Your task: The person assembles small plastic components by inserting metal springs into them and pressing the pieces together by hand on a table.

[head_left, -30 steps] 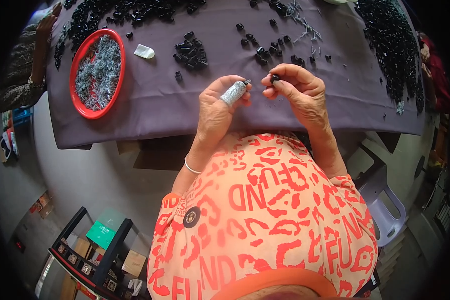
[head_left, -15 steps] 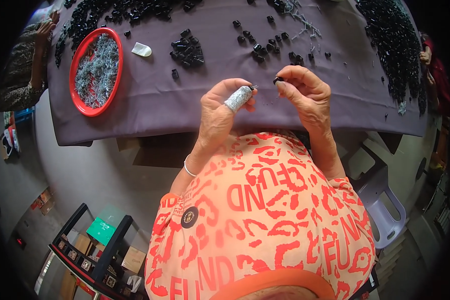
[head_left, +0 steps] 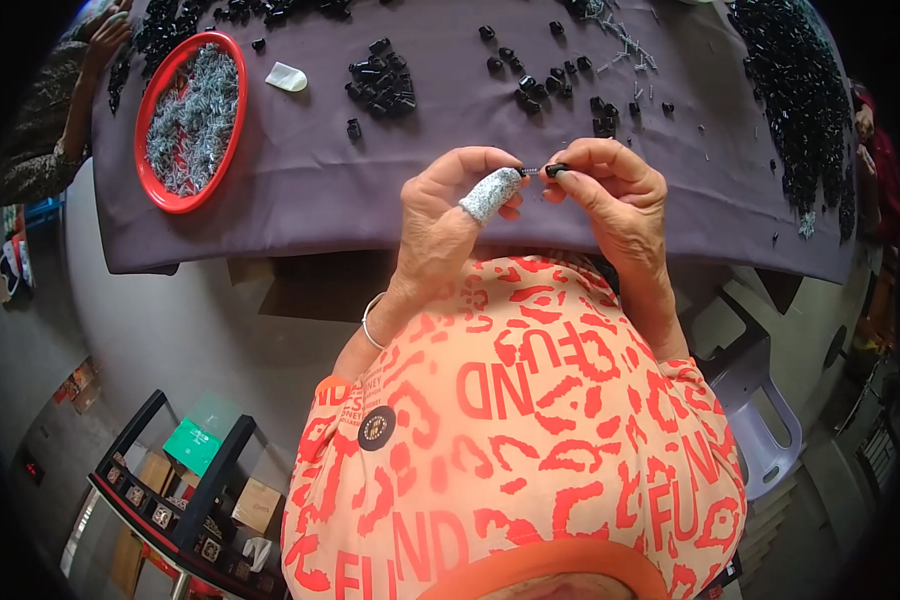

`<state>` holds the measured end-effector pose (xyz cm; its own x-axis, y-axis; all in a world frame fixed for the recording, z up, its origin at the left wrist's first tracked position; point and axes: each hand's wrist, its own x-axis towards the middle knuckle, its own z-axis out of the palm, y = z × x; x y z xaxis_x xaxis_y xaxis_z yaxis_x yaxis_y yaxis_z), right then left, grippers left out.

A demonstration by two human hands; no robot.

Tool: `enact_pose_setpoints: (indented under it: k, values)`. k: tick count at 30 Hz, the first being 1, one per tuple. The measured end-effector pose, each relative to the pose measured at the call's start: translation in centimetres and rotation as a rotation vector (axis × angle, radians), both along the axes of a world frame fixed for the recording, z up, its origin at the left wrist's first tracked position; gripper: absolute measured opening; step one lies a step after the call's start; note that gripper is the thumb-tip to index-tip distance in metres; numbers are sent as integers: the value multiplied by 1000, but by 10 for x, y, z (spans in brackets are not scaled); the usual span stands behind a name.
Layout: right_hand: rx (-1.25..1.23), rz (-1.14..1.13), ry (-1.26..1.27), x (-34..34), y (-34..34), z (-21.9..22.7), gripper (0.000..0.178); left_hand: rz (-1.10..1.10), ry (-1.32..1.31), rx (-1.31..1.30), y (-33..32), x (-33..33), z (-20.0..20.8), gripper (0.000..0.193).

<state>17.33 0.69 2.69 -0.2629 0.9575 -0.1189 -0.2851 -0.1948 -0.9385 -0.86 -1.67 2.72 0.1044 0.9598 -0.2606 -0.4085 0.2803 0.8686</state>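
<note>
Over the table's near edge, my left hand (head_left: 435, 210) pinches a small black piece between fingers and thumb; the thumb wears a speckled grey-white finger cover (head_left: 490, 195). From that piece a thin metal screw or spring (head_left: 532, 171) points right; which it is I cannot tell. My right hand (head_left: 625, 205) pinches another small black plastic cap (head_left: 556, 171) between thumb and forefinger. Its left end meets or nearly meets the metal tip. Beyond my hands lie loose black caps (head_left: 532, 95) and a tight cluster of more caps (head_left: 382, 82).
A red oval tray (head_left: 177, 204) at the left holds many thin metal pieces (head_left: 195, 125). Beside it lies a white finger cover (head_left: 286, 77). Big heaps of black pieces (head_left: 795, 110) line the far edge and right side. Another person's arm (head_left: 75, 120) rests at far left; a purple-grey chair (head_left: 770, 445) stands right.
My hands have come together, the right moving slightly left, so the black cap now lines up with the metal piece from my left hand. The view has shifted a little.
</note>
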Motion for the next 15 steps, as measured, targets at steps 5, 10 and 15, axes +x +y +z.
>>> enact_pose_setpoints:
  k: [5, 10, 15]
  values:
    - [79, -41, -133, -6, -5, 8, 15, -13, 98, 27, -2, -2, 2, 16]
    - [185, 28, -323, -7, -6, 8, 15, -24, 133, 71, -2, -1, 0, 16]
    - [230, 40, -427, -9, -5, 8, 16, -10, 202, 86, -3, -1, -2, 16]
